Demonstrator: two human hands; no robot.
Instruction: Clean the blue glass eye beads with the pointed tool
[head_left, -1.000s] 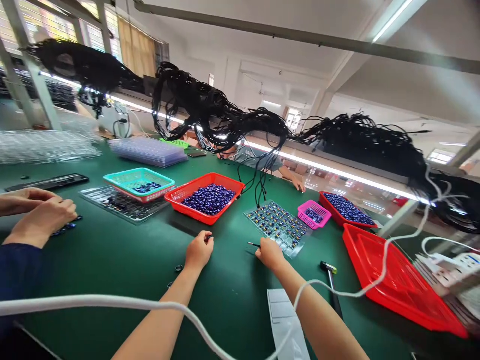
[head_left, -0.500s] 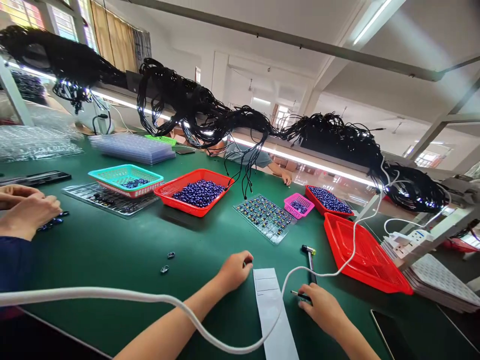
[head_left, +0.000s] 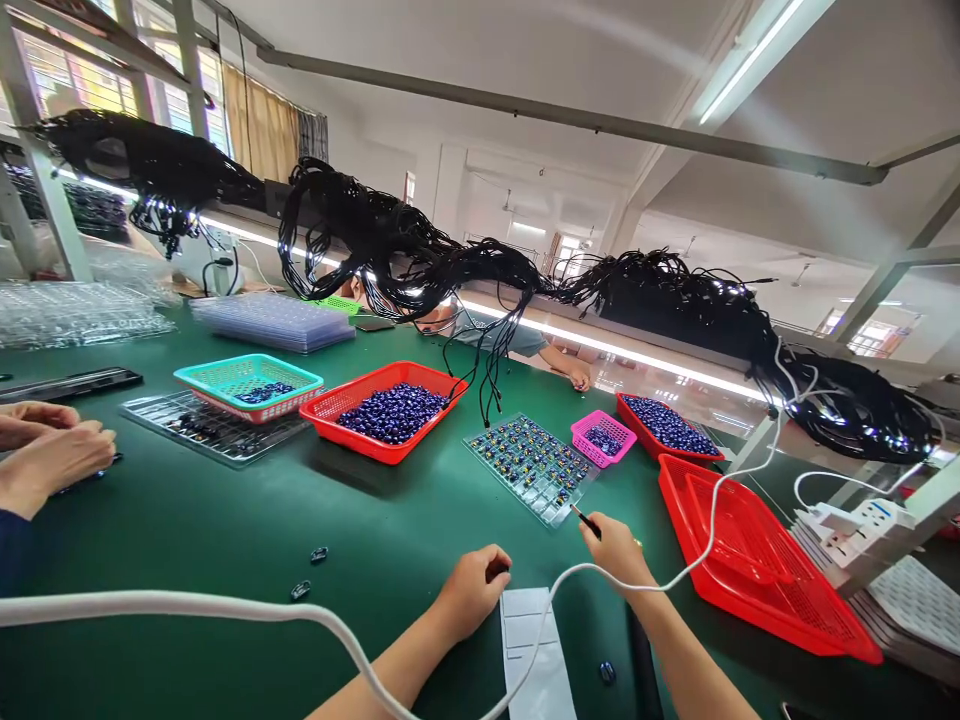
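Paper strip, white [head_left: 536, 650], lies nearest on green table [head_left: 225, 530], dark oval piece [head_left: 607, 672] to its right. Left hand [head_left: 474, 590] just beside strip, fingers curled; cannot tell whether its grip has anything. Right hand [head_left: 616, 550]: grip closed around thin dark tool [head_left: 592, 525], tip at near edge of clear tray [head_left: 556, 516]. Farther, red basket [head_left: 349, 441] of blue pieces [head_left: 395, 412]; beyond, hanging black cables [head_left: 390, 212].

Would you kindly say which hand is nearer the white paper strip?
Left: the left hand is beside the white paper strip; the right hand is farther, to its upper right.
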